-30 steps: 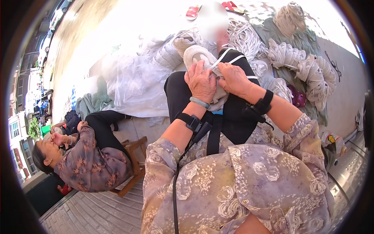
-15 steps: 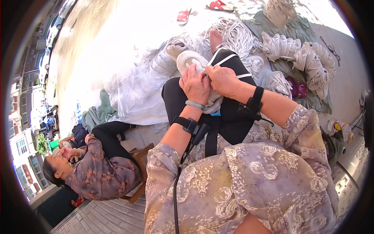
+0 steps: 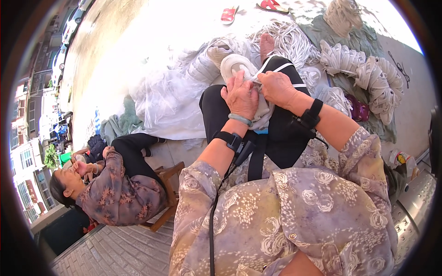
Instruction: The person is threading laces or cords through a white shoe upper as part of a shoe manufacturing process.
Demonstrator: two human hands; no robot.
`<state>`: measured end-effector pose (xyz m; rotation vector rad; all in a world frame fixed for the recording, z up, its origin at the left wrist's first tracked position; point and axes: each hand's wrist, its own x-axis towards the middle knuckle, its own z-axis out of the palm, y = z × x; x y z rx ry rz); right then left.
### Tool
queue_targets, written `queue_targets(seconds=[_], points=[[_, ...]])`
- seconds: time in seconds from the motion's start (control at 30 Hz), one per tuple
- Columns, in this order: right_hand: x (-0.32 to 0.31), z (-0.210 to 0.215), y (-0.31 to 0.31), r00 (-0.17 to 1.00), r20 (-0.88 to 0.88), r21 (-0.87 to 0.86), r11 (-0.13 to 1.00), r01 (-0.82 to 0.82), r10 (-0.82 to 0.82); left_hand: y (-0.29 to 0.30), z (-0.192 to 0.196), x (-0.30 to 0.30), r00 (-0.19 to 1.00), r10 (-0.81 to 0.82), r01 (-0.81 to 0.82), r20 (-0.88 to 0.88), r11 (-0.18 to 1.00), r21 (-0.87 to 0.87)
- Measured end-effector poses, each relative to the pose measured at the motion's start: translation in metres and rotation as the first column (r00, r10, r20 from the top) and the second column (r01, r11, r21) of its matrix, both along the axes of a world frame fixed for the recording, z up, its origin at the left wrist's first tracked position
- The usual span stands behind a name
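Note:
A pale white and grey shoe (image 3: 235, 66) rests on my lap between my black-trousered thighs, its toe pointing away from me. My left hand (image 3: 242, 95) is curled over the shoe's upper, gripping it. Just to the right, my right hand (image 3: 277, 89) pinches a white shoelace (image 3: 282, 67) close to the eyelets. Loose lengths of that lace loop over my right knee and thigh. My palms and fingers hide most of the lacing, and the rear of the shoe shows only partly below my hands.
Beyond my knees lie a heap of white laces (image 3: 294, 41), clear plastic sheeting (image 3: 161, 106) and bundled pale shoes (image 3: 380, 80). A dark red item (image 3: 358, 108) sits at right. On my left another person (image 3: 124, 193) sits on a wooden chair (image 3: 171, 179). Red sandals (image 3: 229, 15) lie far ahead.
The whole view has shifted slightly to the right. My right fingers have drawn a little away from my left, still on the lace. My left hand keeps its grip on the shoe.

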<state>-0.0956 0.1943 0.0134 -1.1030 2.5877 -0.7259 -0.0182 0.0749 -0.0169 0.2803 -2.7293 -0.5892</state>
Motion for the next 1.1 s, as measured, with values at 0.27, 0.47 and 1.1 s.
queue_targets(seconds=[0.27,0.47,1.1], points=[[0.002,0.000,-0.003,0.998,-0.027,0.067,0.997,-0.049,0.051,0.001,0.003,-0.005,1.000,-0.007,0.007,-0.012,0.999,-0.054],[-0.013,-0.007,-0.002,0.998,0.008,-0.001,0.998,-0.070,0.070,0.008,0.011,-0.014,1.000,0.022,-0.020,0.009,0.984,-0.178],[0.011,-0.006,0.030,0.983,0.175,-0.033,0.998,-0.057,0.062,-0.122,0.031,0.146,0.897,0.201,-0.053,0.393,0.933,-0.356]])
